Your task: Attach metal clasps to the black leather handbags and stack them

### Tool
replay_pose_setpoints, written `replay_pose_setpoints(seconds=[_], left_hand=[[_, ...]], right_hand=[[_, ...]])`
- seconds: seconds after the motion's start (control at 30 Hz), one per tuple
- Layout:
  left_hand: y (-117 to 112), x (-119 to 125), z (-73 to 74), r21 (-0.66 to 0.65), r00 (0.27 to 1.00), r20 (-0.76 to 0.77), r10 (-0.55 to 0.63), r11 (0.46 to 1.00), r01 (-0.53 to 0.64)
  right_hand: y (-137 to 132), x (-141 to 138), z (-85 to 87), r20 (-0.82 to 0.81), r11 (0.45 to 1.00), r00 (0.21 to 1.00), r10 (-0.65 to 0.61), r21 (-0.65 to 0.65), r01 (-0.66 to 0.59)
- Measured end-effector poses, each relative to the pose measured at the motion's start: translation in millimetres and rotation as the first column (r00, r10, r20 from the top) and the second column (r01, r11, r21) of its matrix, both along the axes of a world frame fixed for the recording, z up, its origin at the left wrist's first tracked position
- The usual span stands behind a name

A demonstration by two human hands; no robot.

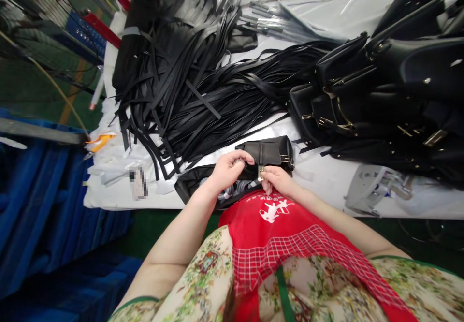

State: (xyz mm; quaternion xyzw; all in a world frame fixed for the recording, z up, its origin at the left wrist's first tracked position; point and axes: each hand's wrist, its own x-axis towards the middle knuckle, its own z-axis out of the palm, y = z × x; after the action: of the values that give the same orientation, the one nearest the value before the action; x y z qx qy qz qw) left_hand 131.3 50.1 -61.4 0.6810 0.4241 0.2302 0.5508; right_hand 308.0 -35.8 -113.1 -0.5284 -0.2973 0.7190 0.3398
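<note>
White sheeting covers the long surface (326, 201), with a tangled heap of flat black strips (232, 99) on its far-left side and a pile of glossy black leather bags with gold-coloured fittings (416, 65) on the right. Between them, at the near edge, lies a small black leather bag with a flat front panel (271, 150). Its long axis appears to run left to right. A narrow black leather strap (261, 153) crosses the panel from far to near, across that axis.

Reference part: a rectangular gold-coloured metal plate (260, 173), located at the near end of the strap, between the two hands.

Right hand (279, 179): positioned to the right of the plate, directed left. Its grip appears clamped on the plate's right edge — thumb and fingers together.

Left hand (230, 167): positioned to the left and slightly farther away, directed right. Its thumb and forefinger are curled toward each other; whether anything sits between them cannot be told. Its fingertips are just beside the plate, apparently not touching it.

Governing relation, as judged: the plate lies immediately left of the right grip — the nearer of the two — with its longer side running near to far, across the right hand's line of approach.
</note>
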Motion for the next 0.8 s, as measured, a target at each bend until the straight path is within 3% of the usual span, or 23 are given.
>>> replay_pose_setpoints(seconds=[0.2,0.43,0.53,0.63,0.73,0.8], left_hand=[[-33.5,-4.7,-19.3,-0.063,0.966,-0.224,-0.127,0.991,0.116],[-45.1,5.6,-22.6,0.141,0.9,-0.419,-0.118,0.971,0.193],[-42.8,7.8,-22.5,0.213,0.852,-0.496,-0.166,0.928,0.305],[-41.3,10.7,-20.9,0.302,0.807,-0.552,-0.211,0.851,0.429],[-41.4,12.8,-19.7,0.393,0.812,-0.543,-0.216,0.789,0.472],[-42.8,12.4,-20.3,0.43,0.836,-0.503,-0.218,0.776,0.461]], right_hand=[[-2.0,-1.5,-5.5,0.121,0.996,0.992,0.021,0.086,-0.031],[-3.2,-1.9,-0.7,0.29,0.988,0.956,0.04,0.132,-0.081],[-2.6,-0.6,2.3,0.321,0.983,0.946,0.043,0.156,-0.097],[-1.9,0.5,2.9,0.317,0.985,0.948,0.032,0.153,-0.085],[-1.3,0.8,2.1,0.274,0.988,0.962,0.002,0.145,-0.043],[-0.7,0.5,1.8,0.227,0.99,0.974,-0.027,0.138,-0.005]])
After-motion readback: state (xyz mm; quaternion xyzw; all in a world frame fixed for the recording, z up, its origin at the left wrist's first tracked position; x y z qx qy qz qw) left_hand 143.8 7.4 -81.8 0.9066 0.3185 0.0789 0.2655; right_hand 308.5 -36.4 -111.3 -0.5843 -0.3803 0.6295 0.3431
